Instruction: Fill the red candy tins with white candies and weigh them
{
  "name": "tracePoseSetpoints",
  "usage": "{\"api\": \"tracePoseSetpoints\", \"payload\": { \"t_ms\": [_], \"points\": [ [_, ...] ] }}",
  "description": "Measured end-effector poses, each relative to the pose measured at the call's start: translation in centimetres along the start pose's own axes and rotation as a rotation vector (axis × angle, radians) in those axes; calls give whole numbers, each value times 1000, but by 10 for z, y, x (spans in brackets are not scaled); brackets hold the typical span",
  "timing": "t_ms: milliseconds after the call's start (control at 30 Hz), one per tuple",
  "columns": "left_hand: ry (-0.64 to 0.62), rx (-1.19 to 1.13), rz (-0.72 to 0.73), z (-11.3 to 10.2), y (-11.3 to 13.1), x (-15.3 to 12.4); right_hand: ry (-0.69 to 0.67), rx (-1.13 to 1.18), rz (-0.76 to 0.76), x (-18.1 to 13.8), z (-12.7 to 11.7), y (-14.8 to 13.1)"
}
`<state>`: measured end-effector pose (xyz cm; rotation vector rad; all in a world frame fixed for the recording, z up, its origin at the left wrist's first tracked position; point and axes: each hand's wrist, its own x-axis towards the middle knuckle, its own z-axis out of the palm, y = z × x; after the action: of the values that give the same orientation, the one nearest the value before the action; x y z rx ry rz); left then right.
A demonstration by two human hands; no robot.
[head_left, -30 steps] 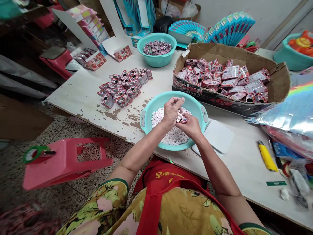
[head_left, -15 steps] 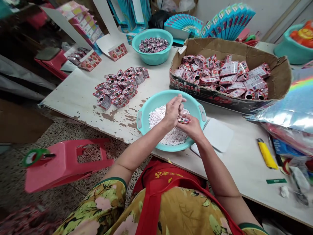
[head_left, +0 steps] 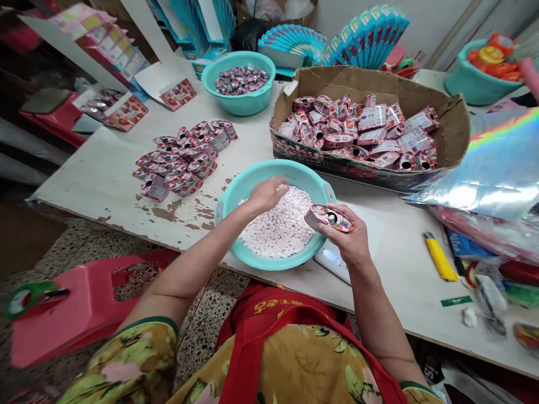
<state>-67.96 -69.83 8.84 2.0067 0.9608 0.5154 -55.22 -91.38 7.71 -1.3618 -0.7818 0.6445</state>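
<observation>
A teal basin [head_left: 236, 185] full of small white and pink tablets [head_left: 282, 227] sits at the table's near edge. My left hand [head_left: 266, 194] reaches down into the tablets, its fingers curled among them. My right hand [head_left: 347, 238] is closed on a small red and pink tin [head_left: 329, 217] with a round hole in its top, held over a white scale [head_left: 332, 261] just right of the basin.
A cardboard box [head_left: 455, 129] of similar tins stands behind the basin. Filled tins [head_left: 181, 160] are grouped at the left; a second teal bowl [head_left: 240, 104] holds lids. A yellow cutter [head_left: 440, 264] and foil bags [head_left: 497, 174] lie at the right, a pink stool [head_left: 84, 308] below left.
My hands have come apart. The left one dropped into the tablets; the right one moved right with the tin, over the scale. The view shifted a little rightward.
</observation>
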Motion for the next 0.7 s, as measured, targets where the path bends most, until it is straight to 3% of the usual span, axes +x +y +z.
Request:
{"api": "tracePoseSetpoints", "payload": {
  "t_ms": [67,167,300,400,500,567,633,700],
  "points": [
    [-211,232,85,16,-12,7,58,-50,30,-8,-23,-4],
    [-447,522,192,53,-10,10,126,-144,59,-16,-55,-3],
    [-523,648,206,83,2,-9,301,-213,122,-20,-85,28],
    [-625,630,273,75,1,-36,395,-284,138,-21,-93,63],
    [-696,651,330,53,-9,-60,396,-445,-54,-12,-105,65],
    [-729,631,279,39,-15,-69,414,-611,-305,10,-122,39],
    [-720,595,161,28,-19,-74,401,-851,-532,54,-141,1],
    [-650,486,-19,20,-21,-74,223,-1109,-610,113,-154,-32]
  ]
}}
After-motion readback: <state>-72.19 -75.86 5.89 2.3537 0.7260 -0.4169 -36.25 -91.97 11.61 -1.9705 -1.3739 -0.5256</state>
